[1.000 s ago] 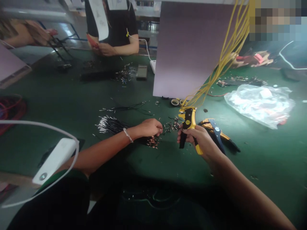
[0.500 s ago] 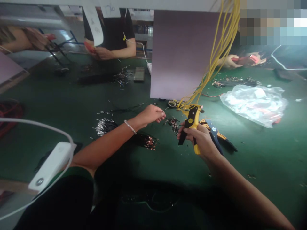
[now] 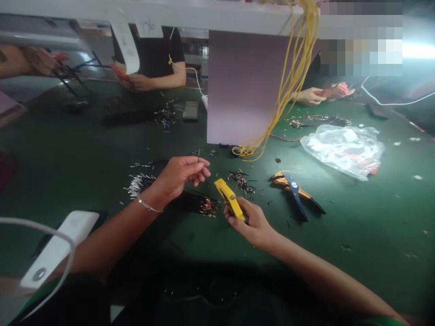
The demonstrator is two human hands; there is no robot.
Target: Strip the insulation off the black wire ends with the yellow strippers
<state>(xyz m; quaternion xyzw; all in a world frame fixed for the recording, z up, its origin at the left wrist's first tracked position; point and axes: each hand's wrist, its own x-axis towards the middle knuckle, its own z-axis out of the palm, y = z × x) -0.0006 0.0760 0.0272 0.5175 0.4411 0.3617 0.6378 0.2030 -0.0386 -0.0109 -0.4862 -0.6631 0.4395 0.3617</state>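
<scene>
From my remote seat I had the left hand (image 3: 183, 175) raised over the table (image 3: 343, 240), its grip narrowed to a pinch of thumb and forefinger on a thin dark wire (image 3: 199, 155) that stood up just past the fingertips. I judged the wire almost weightless and springy, liable to bend or roll between the fingers, so a light pinch near the end seemed the surest hold. The right hand (image 3: 250, 222) had its grip wrapped round a yellow tool (image 3: 229, 197), its head pointing up and leftward, near the left hand but apart from it. I took that tool to be rigid and much the heavier of the two, best held low on the handles; whether its own mouth was open I couldn't tell from that angle.

Below and between the hands lay a bundle of black wires (image 3: 190, 202), its copper-coloured ends toward the right hand. Those bare ends looked delicate to me, apt to splay if squeezed, so I'd have gripped the dark covering instead. A heap of small scraps (image 3: 242, 182) lay beyond the tool, and a blue-and-orange tool (image 3: 294, 190) rested further right.
</scene>
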